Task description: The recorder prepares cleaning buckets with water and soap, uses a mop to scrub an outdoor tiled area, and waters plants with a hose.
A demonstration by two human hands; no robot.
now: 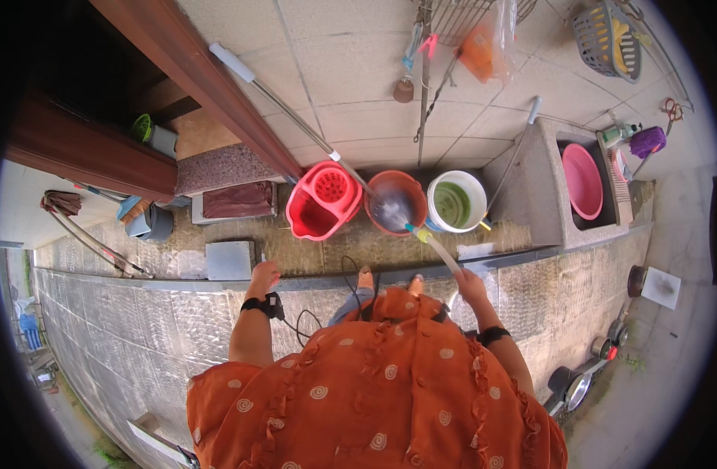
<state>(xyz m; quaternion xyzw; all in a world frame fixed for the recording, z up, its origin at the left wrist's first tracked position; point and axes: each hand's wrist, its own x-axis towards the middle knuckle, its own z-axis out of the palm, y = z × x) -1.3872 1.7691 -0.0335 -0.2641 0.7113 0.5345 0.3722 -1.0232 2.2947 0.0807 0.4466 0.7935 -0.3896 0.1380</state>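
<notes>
My right hand (471,286) grips a pale garden hose (443,253), and water sprays from its green nozzle (415,228) into a mop that lies in an orange-brown bucket (419,190). The mop's metal handle (294,115) leans up against the tiled wall. Left of that bucket stands a red mop bucket (351,216) with a wringer basket; on its right, a white bucket (479,186) holds greenish water. My left hand (266,274) hangs near a grey slab (229,260), its fingers partly curled; whether it holds something small is unclear.
A stone sink (540,170) with a pink basin (582,182) stands at the right, a thin-handled tool (514,158) leaning beside it. A raised ledge edge (329,282) runs before my feet. A dark cable (300,325) loops by my left side. Pots (564,381) sit at lower right.
</notes>
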